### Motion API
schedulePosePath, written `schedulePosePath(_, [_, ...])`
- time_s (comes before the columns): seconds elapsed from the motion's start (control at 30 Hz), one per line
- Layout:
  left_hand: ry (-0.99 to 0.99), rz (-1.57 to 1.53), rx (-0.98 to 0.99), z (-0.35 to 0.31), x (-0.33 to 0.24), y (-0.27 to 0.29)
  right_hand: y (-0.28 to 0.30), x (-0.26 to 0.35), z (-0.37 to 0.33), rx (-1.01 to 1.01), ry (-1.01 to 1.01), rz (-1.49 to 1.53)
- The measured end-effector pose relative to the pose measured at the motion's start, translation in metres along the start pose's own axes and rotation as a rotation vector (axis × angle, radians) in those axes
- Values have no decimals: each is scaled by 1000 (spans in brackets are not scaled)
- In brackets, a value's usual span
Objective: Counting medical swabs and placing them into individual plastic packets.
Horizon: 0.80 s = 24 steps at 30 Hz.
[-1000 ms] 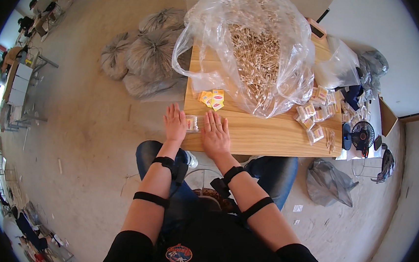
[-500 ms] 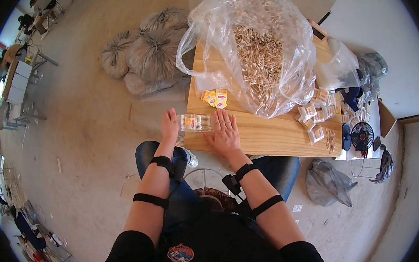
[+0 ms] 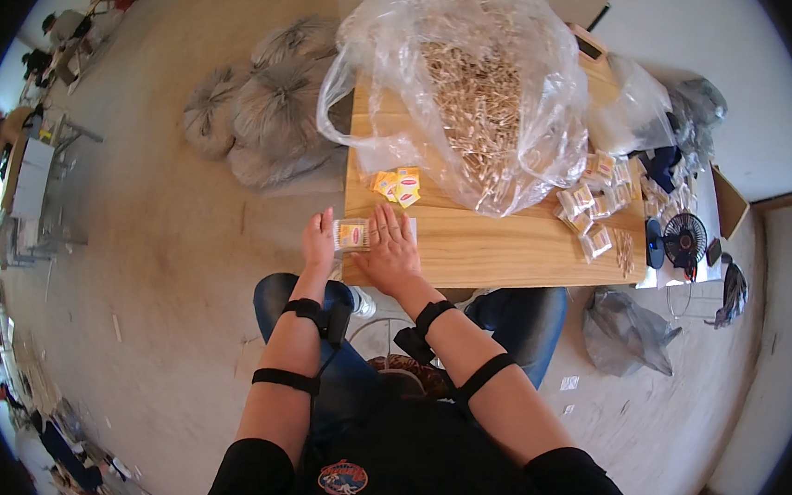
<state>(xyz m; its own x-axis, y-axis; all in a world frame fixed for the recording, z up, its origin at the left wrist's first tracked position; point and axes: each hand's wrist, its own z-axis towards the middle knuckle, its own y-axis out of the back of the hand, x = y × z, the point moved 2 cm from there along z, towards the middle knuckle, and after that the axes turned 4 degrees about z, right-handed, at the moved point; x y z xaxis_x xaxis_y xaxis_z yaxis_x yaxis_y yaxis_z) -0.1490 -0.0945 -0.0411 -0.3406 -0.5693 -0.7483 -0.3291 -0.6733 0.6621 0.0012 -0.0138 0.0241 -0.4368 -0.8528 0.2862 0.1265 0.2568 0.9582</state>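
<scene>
A clear packet of cotton swabs [image 3: 351, 235] with a yellow label lies at the table's front left corner. Flat across its right part rests my right hand [image 3: 391, 255], fingers stretched out and covering much of it. My left hand [image 3: 318, 243] stands on edge against the packet's left end, fingers straight and pointing away from me. Just beyond the hands sits a small heap of yellow cards [image 3: 399, 185]. A large clear plastic bag [image 3: 383, 56] spreads over the back of the table, full of loose cotton swabs [image 3: 477, 100].
Several filled packets [image 3: 589, 212] are gathered on the right of the wooden table [image 3: 498, 256], beside a few loose sticks [image 3: 623, 251]. A small black fan [image 3: 685, 238] stands past the right edge. Stuffed bags [image 3: 281, 108] sit on the floor at left, a grey bag [image 3: 627, 331] at right.
My right hand has slid left over the packet, so less of it shows between my hands. My left hand stays at its end. The view has shifted slightly.
</scene>
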Motion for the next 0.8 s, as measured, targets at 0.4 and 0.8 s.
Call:
schedulePosePath(0.4, [6,74,-241,-19,-36,20,11,-89,-26,-347,-240,349])
schedulePosePath(0.8, [-689,310,246,-105,-140,-89,64,-195,17,-553,-340,372])
